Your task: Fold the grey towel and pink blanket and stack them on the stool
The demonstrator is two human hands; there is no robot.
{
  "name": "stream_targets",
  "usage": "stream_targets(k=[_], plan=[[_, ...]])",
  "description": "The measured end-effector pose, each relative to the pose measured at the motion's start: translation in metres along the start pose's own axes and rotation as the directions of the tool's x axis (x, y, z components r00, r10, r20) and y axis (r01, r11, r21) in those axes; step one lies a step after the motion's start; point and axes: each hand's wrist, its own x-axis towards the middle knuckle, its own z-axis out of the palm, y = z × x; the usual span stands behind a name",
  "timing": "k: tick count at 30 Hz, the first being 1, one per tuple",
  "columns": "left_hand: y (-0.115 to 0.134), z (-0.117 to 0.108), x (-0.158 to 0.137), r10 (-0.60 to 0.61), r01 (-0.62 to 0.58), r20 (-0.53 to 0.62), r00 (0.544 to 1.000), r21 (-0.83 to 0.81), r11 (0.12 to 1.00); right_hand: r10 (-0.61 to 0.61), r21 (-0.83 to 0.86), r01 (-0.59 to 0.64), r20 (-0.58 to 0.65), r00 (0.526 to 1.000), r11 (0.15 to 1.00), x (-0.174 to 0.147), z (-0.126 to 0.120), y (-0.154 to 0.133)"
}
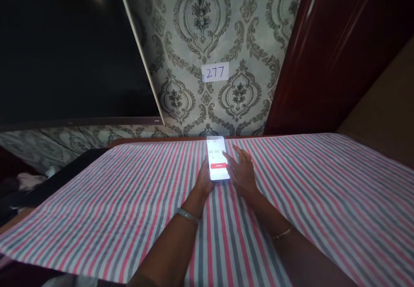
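A lit smartphone stands tilted up above the striped cloth, its screen facing me with timer digits and a red button. My left hand grips it along its lower left side, and part of those fingers is hidden behind it. At its right edge is my right hand, fingers spread, with the index finger over the screen near the digits. Whether that fingertip touches the glass I cannot tell. A bangle circles each of my forearms.
A pink, grey and white striped cloth covers the table. Behind it rises a patterned wall with a paper label reading 277. A large dark television is at the left, a glossy dark red panel at the right.
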Motion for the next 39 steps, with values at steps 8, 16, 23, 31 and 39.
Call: stream_targets(k=[8, 16, 23, 31, 39], plan=[[0.001, 0.0013, -0.0001, -0.058, 0.057, -0.017, 0.998, -0.058, 0.997, -0.013, 0.031, 0.014, -0.015, 1.0, 0.999, 0.0012, -0.0014, 0.0], [0.0005, -0.001, 0.0002, -0.058, 0.057, -0.02, 0.998, -0.041, 0.998, -0.023, 0.057, 0.025, -0.037, 0.999, 0.998, 0.0004, -0.0004, 0.0024], [-0.0002, -0.0033, 0.0011, -0.042, 0.043, 0.017, 0.999, -0.049, 0.998, -0.013, 0.079, 0.017, -0.053, 0.999, 0.997, 0.001, -0.0004, 0.0047], [0.0065, -0.0003, 0.002, -0.047, 0.045, -0.042, 0.998, -0.057, 0.997, -0.031, 0.091, 0.033, -0.021, 0.999, 0.995, 0.0003, -0.0028, 0.0054], [0.0077, -0.0052, 0.0037, -0.064, 0.057, -0.097, 0.993, -0.074, 0.996, -0.038, 0.033, 0.038, 0.005, 0.999, 0.999, 0.0017, -0.0022, 0.0012]])
